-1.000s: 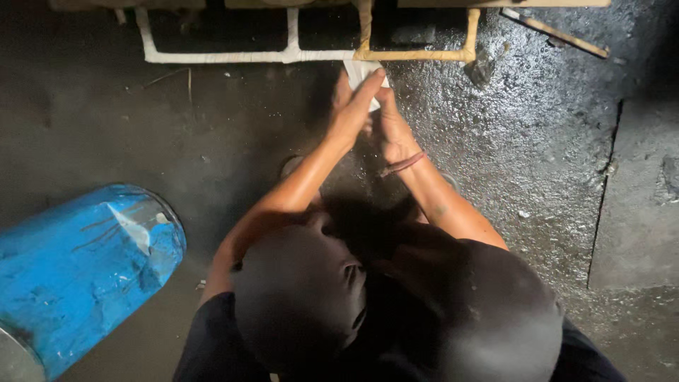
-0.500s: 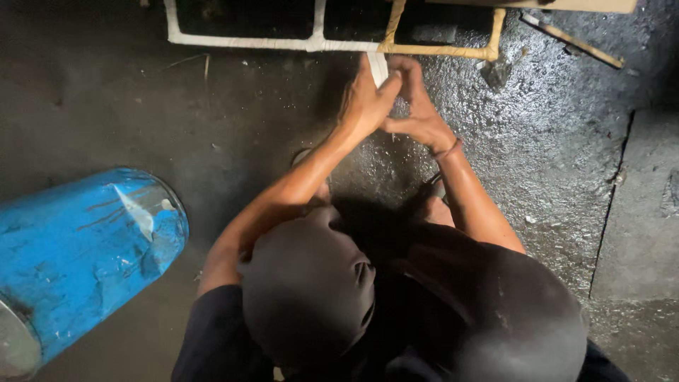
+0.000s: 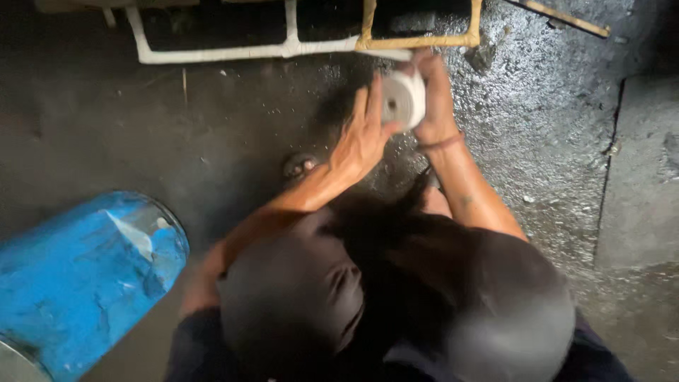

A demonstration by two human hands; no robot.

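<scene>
At twelve o'clock, the right hand [image 3: 433,99] curls around a white roll of tape [image 3: 403,99], gripping it from behind, while the left hand [image 3: 364,134] presses spread fingers against its face, just below the white pipe frame [image 3: 233,52]. A blue drum [image 3: 78,272] lies at eight o'clock on the wet concrete floor [image 3: 552,141].

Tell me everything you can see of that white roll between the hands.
The white roll is a small round spool, apparently of tape, with a dark centre hole facing the camera. It is held off the wet floor, just below the white and yellow frame. The right hand grips its far side; the left hand touches its near edge with its fingertips. It looks blurred.
</scene>
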